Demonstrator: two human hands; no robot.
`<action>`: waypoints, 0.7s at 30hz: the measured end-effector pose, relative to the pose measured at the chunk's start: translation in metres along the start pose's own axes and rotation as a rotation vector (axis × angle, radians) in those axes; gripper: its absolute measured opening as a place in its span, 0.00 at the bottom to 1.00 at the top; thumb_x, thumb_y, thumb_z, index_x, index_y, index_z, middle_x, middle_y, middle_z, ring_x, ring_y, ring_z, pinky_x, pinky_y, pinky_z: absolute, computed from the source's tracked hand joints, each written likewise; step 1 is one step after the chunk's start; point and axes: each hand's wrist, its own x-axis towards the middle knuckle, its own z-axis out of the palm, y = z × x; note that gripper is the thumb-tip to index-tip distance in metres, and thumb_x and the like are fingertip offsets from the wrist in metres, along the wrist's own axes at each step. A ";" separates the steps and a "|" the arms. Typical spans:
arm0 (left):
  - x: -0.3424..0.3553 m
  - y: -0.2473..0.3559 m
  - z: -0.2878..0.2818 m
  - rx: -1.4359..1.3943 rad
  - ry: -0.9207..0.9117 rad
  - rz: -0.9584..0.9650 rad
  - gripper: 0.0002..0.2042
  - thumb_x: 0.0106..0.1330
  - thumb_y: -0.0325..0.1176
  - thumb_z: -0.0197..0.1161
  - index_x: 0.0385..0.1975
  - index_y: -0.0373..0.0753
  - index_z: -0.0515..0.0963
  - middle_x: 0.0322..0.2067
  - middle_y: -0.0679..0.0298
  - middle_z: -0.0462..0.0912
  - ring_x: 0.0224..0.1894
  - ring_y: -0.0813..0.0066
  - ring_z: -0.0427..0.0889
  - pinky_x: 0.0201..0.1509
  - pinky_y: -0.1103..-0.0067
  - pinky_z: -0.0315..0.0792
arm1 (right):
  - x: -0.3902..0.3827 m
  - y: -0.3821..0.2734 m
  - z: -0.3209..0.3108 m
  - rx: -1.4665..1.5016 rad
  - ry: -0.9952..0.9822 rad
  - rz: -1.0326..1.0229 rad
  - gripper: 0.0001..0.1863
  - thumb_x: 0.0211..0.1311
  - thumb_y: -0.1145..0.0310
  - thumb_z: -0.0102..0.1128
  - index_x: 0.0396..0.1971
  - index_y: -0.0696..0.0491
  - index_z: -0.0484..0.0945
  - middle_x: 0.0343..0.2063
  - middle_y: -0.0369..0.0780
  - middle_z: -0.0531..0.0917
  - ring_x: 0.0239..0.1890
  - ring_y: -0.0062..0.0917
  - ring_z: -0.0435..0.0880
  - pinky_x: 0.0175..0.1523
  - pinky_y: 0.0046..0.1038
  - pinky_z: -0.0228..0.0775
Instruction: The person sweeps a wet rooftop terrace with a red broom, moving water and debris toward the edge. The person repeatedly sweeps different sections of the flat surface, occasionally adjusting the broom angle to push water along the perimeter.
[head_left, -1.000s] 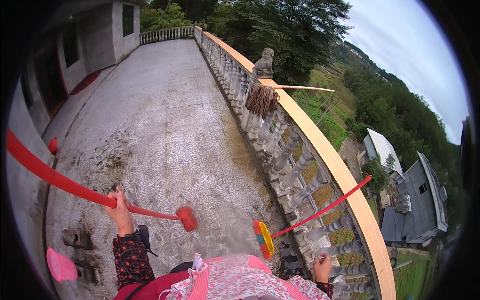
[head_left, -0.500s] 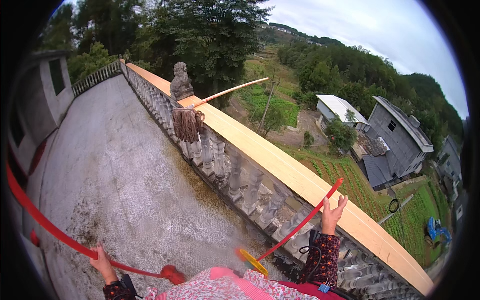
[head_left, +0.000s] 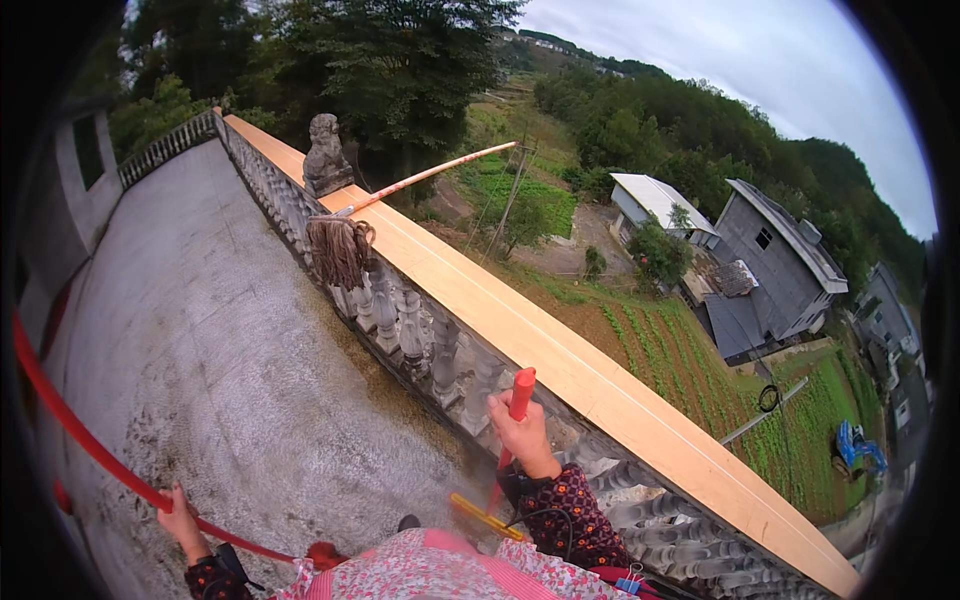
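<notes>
My left hand (head_left: 180,522) at the lower left is closed round a long red pole (head_left: 95,450). The pole runs from the left rim down toward my body, ending in a red, bristly-looking head (head_left: 325,555) partly hidden by my clothing. Near the railing, my right hand (head_left: 522,437) wraps round the upper end of a red handle (head_left: 521,392), which stands nearly upright. At its foot is a narrow yellow head (head_left: 487,517); my clothing and sleeve hide part of this tool, so its exact kind is unclear.
A stone balustrade (head_left: 412,325) topped by a tan ledge (head_left: 560,345) slants across the right side. A mop (head_left: 340,248) lies over the ledge beside a carved stone figure (head_left: 326,155). The wet concrete floor (head_left: 260,330) spreads left; fields and houses lie below, beyond the railing.
My right hand has moved left, off the ledge, and its spread fingers have closed round the red handle, which is now more upright. My left hand still holds the pole, slightly farther left.
</notes>
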 end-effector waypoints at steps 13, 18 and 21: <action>0.047 0.003 0.147 0.040 -0.432 -0.114 0.15 0.66 0.31 0.68 0.22 0.44 0.67 0.15 0.71 0.67 0.17 0.82 0.66 0.23 0.81 0.63 | -0.054 0.124 -0.002 0.037 0.089 0.206 0.10 0.71 0.66 0.59 0.35 0.57 0.78 0.28 0.34 0.81 0.30 0.16 0.77 0.39 0.22 0.71; 0.042 0.002 0.187 0.124 -0.510 -0.128 0.15 0.66 0.33 0.69 0.22 0.43 0.68 0.15 0.70 0.67 0.17 0.80 0.66 0.24 0.80 0.64 | -0.109 0.157 -0.049 0.043 0.432 0.190 0.10 0.73 0.66 0.58 0.35 0.59 0.76 0.25 0.37 0.79 0.29 0.19 0.76 0.39 0.24 0.71; 0.033 0.003 0.198 0.133 -0.524 -0.122 0.15 0.66 0.33 0.69 0.21 0.43 0.69 0.14 0.69 0.68 0.17 0.80 0.67 0.24 0.80 0.64 | -0.167 0.137 -0.117 0.060 0.641 0.233 0.09 0.73 0.68 0.57 0.34 0.58 0.75 0.22 0.35 0.74 0.28 0.21 0.74 0.43 0.28 0.72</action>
